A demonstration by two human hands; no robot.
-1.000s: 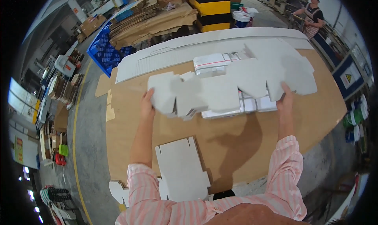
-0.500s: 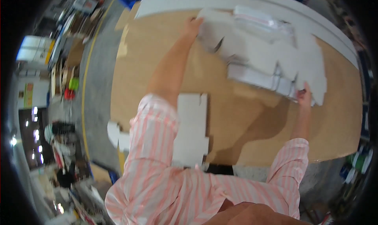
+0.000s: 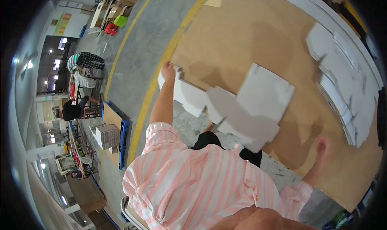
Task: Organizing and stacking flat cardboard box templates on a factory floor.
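Observation:
My left hand [image 3: 167, 71] is closed on the far-left end of a white die-cut cardboard sheet [image 3: 264, 93]. That sheet lies partly over the near edge of a large brown cardboard surface [image 3: 242, 40], with its narrow part reaching out past the edge. Smeared by motion, my right hand [image 3: 321, 146] is above the brown cardboard at the right, apart from the white pieces; its fingers cannot be made out. Beyond it, a stack of white die-cut cardboard sheets [image 3: 342, 81] rests on the brown surface, with a clear plastic-looking piece on top.
Long white cardboard [image 3: 322, 12] borders the far side. On the left, yellow lines [image 3: 161, 73] run along the grey floor. A blue pallet [image 3: 124, 137] bears stacked cardboard. Farther left, people [image 3: 72, 109] are near tables.
Both hands have let go of the white stack, which now lies at the right. My left hand has come back and taken the nearer white sheet's end. The view has turned left.

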